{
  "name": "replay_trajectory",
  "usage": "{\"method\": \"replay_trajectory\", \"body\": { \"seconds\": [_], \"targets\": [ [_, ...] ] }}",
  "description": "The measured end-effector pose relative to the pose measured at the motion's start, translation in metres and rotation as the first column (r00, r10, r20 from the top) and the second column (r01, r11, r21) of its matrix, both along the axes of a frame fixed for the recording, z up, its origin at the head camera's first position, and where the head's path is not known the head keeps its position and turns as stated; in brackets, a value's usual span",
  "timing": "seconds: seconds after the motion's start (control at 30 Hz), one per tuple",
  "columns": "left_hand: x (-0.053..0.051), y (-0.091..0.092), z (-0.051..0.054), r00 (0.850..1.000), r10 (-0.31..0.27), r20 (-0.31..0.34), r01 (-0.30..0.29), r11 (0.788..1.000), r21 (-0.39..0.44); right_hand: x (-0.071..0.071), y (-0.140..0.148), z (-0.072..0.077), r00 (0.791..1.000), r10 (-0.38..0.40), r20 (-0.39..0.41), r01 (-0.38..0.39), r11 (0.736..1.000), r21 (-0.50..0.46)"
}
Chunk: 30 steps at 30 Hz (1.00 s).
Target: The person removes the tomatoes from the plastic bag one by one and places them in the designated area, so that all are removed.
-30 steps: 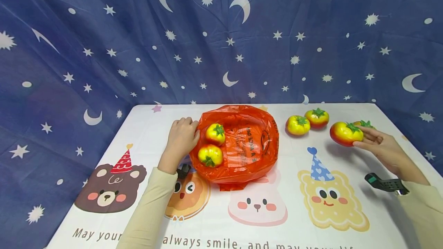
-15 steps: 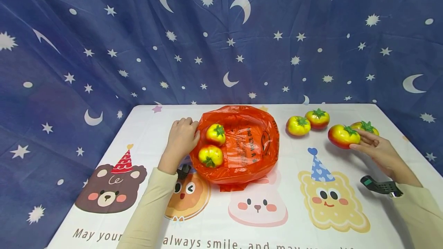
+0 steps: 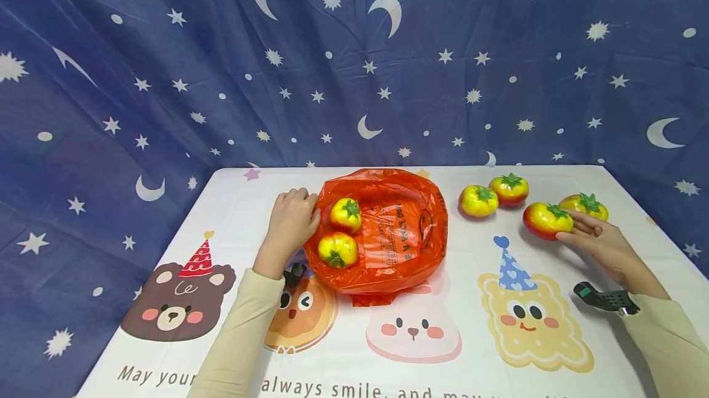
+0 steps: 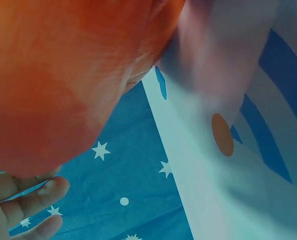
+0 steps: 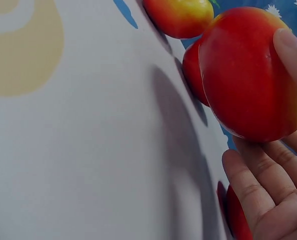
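Observation:
An orange-red plastic bag stands on the table with its mouth spread wide. Two toy tomatoes, one behind and one in front, lie inside at its left. My left hand grips the bag's left rim; in the left wrist view several fingers show under the orange plastic and the thumb is hidden. Between thumb and fingers, my right hand holds a yellow-and-red toy tomato above the table, its shadow lying on the cloth. Another tomato sits just behind that hand.
Two more tomatoes, a left one and a right one, rest near the table's back edge, right of the bag. The white tablecloth carries cartoon prints and lettering. A blue star-patterned curtain hangs behind the table.
My right hand has shifted left and slightly nearer with the tomato, so more of the tomato behind it shows. The left hand and the bag have stayed put.

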State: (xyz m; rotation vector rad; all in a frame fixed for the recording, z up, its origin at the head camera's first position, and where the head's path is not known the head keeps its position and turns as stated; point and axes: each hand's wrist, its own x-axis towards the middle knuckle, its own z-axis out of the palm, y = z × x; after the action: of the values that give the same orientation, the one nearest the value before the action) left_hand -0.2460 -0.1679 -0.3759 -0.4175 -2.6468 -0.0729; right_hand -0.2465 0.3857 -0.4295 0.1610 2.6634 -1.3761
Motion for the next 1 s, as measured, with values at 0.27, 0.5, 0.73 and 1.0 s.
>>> {"method": "replay_trajectory", "body": {
  "seconds": [0.27, 0.5, 0.73, 1.0],
  "targets": [
    [0.0003, 0.0004, -0.0009, 1.000, -0.003, -0.008, 0.003, 1.000, -0.002, -0.0014, 0.0005, -0.0035, 1.000, 0.009, 0.018, -0.008, 1.000, -0.011],
    [0.0003, 0.0002, -0.0015, 1.000, -0.007, -0.013, 0.007, 1.000, 0.001, -0.0014, 0.0007, -0.0044, 0.999, 0.027, 0.022, -0.027, 1.000, -0.015],
    [0.0001, 0.0005, -0.0022, 1.000, -0.008, -0.018, 0.008, 1.000, -0.002, -0.0021, 0.0013, -0.0071, 0.999, 0.043, 0.009, -0.043, 0.999, -0.015],
    [0.0012, 0.0009, -0.0015, 0.999, -0.016, -0.028, 0.016, 1.000, 0.000, -0.0052, -0.0012, -0.0062, 0.999, 0.035, 0.025, -0.036, 0.999, 0.034]
  ]
}}
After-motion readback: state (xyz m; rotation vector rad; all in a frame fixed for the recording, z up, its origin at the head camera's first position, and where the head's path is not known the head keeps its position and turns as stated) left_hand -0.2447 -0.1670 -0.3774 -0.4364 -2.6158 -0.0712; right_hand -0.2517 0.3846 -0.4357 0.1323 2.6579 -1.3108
